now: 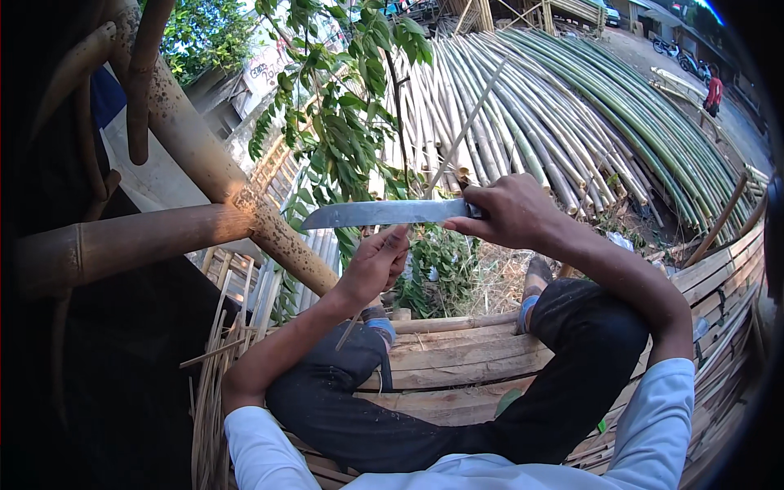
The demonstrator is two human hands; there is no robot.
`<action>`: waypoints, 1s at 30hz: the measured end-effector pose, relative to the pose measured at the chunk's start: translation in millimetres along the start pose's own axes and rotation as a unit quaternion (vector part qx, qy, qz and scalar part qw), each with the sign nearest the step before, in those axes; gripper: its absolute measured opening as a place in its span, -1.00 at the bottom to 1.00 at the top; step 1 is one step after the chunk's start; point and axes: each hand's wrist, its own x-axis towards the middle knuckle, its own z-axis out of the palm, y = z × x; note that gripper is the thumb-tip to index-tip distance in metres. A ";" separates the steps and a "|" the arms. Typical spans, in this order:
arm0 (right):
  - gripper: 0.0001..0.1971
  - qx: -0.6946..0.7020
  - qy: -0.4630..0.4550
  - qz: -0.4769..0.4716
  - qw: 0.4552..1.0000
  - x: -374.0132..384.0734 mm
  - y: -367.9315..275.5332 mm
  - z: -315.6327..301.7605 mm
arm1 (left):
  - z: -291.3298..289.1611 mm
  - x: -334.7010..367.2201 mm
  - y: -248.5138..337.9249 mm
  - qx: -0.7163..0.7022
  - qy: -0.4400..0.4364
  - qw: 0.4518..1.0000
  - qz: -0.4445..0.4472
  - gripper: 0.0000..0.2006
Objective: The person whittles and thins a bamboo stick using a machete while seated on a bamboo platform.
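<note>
My right hand [516, 211] is closed round the handle of a large knife [376, 214]. Its long grey blade points left, lying almost level across the middle of the view. Just below the blade, my left hand [377, 265] is closed on a thin bamboo strip [472, 117]. The strip slants from below this hand, past the blade, up and to the right. The left fingertips come up close to the blade's lower edge; whether they touch it I cannot tell.
Slatted bamboo seating [465, 359] lies under my legs. A thick bamboo post [196, 155] and a crosspiece [155, 237] stand at left, beside thin strips [214, 392]. Leafy branches [347, 122] hang ahead. Long bamboo poles [555, 122] lie beyond; a person in red [714, 91] is far right.
</note>
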 end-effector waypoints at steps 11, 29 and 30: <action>-0.35 -0.067 0.074 -0.031 0.995 0.1 21.3 12.6 | -1.1 -3.9 -0.6 0.010 0.017 0.998 0.063 -0.63; -0.40 -0.070 0.063 0.061 0.994 -13.1 50.9 9.4 | -6.5 -4.4 -4.2 0.001 0.032 0.998 0.059 -0.63; -0.40 -0.047 0.059 0.107 0.991 -15.1 56.2 9.5 | -9.4 -5.8 -5.8 -0.004 0.032 0.999 0.043 -0.64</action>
